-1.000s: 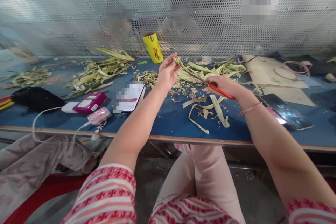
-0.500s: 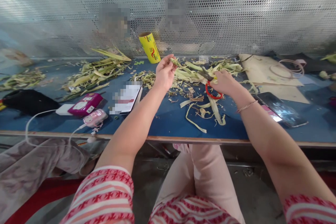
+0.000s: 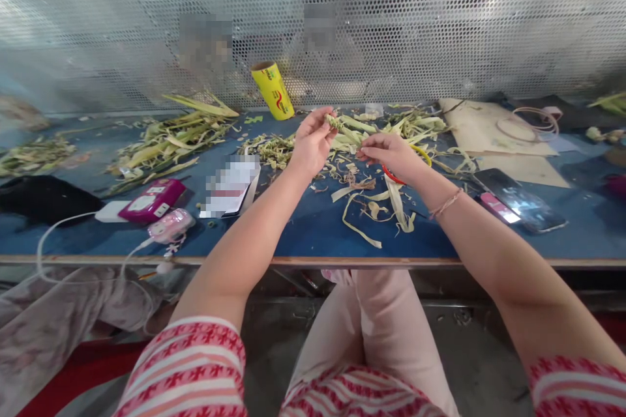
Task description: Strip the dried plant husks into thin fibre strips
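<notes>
The left hand [image 3: 313,143] pinches the braid [image 3: 335,122] over the table [image 3: 303,231], the right [image 3: 391,155] curls beside scissors [image 3: 394,175], its grip unclear, and the braid looks light, pliable and easily frayed, best held at its plaited end.

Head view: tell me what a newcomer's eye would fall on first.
The bright yellow roll at the back of the blue table likely catches the eye first. Next, near the middle, the left hand holds a green braided-looking strand, while a red handle shows beneath the right hand. A magenta box stands out at left.
</notes>
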`<state>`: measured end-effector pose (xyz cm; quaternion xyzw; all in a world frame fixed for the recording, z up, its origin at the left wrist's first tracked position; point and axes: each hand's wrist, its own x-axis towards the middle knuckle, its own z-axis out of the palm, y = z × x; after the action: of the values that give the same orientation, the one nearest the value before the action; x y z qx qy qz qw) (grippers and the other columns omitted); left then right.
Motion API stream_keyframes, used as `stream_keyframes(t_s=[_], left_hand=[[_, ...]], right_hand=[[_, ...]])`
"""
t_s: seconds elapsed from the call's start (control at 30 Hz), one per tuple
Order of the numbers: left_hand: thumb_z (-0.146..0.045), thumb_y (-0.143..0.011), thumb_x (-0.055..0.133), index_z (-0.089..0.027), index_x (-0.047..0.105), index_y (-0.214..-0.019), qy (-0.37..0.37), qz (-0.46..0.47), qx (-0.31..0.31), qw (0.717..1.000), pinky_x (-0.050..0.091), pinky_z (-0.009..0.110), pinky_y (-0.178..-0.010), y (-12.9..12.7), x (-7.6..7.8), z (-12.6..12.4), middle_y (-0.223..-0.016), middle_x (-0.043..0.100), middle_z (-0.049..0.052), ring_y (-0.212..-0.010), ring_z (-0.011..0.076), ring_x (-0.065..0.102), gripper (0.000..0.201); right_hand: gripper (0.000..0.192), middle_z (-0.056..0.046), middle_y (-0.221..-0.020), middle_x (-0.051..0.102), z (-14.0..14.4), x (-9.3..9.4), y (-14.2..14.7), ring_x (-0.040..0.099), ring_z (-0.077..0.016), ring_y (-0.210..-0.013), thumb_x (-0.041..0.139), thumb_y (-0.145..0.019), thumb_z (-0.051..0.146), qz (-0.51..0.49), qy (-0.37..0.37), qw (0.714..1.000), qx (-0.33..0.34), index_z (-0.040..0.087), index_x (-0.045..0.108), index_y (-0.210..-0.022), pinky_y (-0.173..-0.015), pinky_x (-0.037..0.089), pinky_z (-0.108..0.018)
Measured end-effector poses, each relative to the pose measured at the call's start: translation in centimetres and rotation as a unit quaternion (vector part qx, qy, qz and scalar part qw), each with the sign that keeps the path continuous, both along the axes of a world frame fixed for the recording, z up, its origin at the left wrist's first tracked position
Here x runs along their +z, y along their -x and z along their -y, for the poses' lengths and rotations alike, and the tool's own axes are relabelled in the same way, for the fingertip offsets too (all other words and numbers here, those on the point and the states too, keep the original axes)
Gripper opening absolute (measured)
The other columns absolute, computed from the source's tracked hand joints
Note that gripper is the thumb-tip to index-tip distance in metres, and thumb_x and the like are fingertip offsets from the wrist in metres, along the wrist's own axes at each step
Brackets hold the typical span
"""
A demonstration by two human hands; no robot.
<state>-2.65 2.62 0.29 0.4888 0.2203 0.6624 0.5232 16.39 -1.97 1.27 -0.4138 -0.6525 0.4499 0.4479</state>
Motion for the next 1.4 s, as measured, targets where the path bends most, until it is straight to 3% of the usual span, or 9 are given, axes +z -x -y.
stream_keyframes(t_s=[0.33, 0.6, 0.87, 1.17, 1.4], left_hand=[[-0.013, -0.084, 0.067, -0.023, 0.062, -0.122, 0.067, 0.034, -0.02, 0.997, 0.052, 0.026, -0.094, -1.3, 0.9, 1.9, -0.096, 0.071, 0.001, -0.102, 0.0122, 0.068, 0.04], [-0.013, -0.079, 0.073, -0.021, 0.06, -0.112, 0.152, 0.021, -0.056, 0.987, 0.056, 0.026, -0.078, -2.2, 1.3, 3.5, -0.085, 0.069, -0.002, -0.073, 0.0091, 0.067, 0.037], [-0.017, -0.076, 0.078, -0.022, 0.058, -0.102, 0.124, -0.005, -0.051, 0.991, 0.056, 0.023, -0.071, -2.4, 1.6, 4.1, -0.075, 0.064, -0.006, -0.069, 0.0081, 0.066, 0.034], [-0.021, -0.074, 0.081, -0.023, 0.057, -0.112, 0.107, -0.014, -0.051, 0.993, 0.057, 0.026, -0.078, -2.4, 1.4, 4.3, -0.081, 0.064, -0.004, -0.077, 0.0101, 0.068, 0.045], [-0.029, -0.068, 0.087, -0.026, 0.058, -0.116, 0.069, -0.056, -0.005, 0.996, 0.058, 0.034, -0.083, -2.4, 0.6, 3.7, -0.088, 0.067, 0.001, -0.094, 0.021, 0.07, 0.056]], right_hand=[[0.027, -0.004, -0.077, 0.074, -0.2, -0.2, -0.1, 0.068, -0.0138, -0.07, 0.084, -0.067, 0.037, -0.061, -0.013, 0.998, 0.017, 0.018, 0.067, -0.076, -0.073, 0.059, -0.031], [0.026, -0.005, -0.079, 0.074, -0.2, -0.4, -0.1, 0.07, -0.0175, -0.076, 0.08, -0.071, 0.042, -0.038, -0.047, 0.997, 0.038, 0.019, 0.071, -0.081, -0.077, 0.06, -0.036], [0.022, -0.004, -0.076, 0.072, 0.3, -0.2, -0.1, 0.07, -0.0187, -0.075, 0.078, -0.074, 0.039, -0.04, -0.075, 0.994, 0.071, 0.019, 0.069, -0.077, -0.081, 0.059, -0.04], [0.015, -0.002, -0.074, 0.07, 0.4, -0.2, 0.1, 0.065, -0.0159, -0.07, 0.072, -0.076, 0.033, 0.007, -0.089, 0.995, 0.046, 0.019, 0.066, -0.075, -0.076, 0.057, -0.036], [0.008, -0.001, -0.066, 0.066, 0.5, 0.1, 0.1, 0.06, -0.0142, -0.063, 0.069, -0.072, 0.02, 0.015, -0.063, 0.998, 0.016, 0.021, 0.063, -0.067, -0.069, 0.053, -0.034]])
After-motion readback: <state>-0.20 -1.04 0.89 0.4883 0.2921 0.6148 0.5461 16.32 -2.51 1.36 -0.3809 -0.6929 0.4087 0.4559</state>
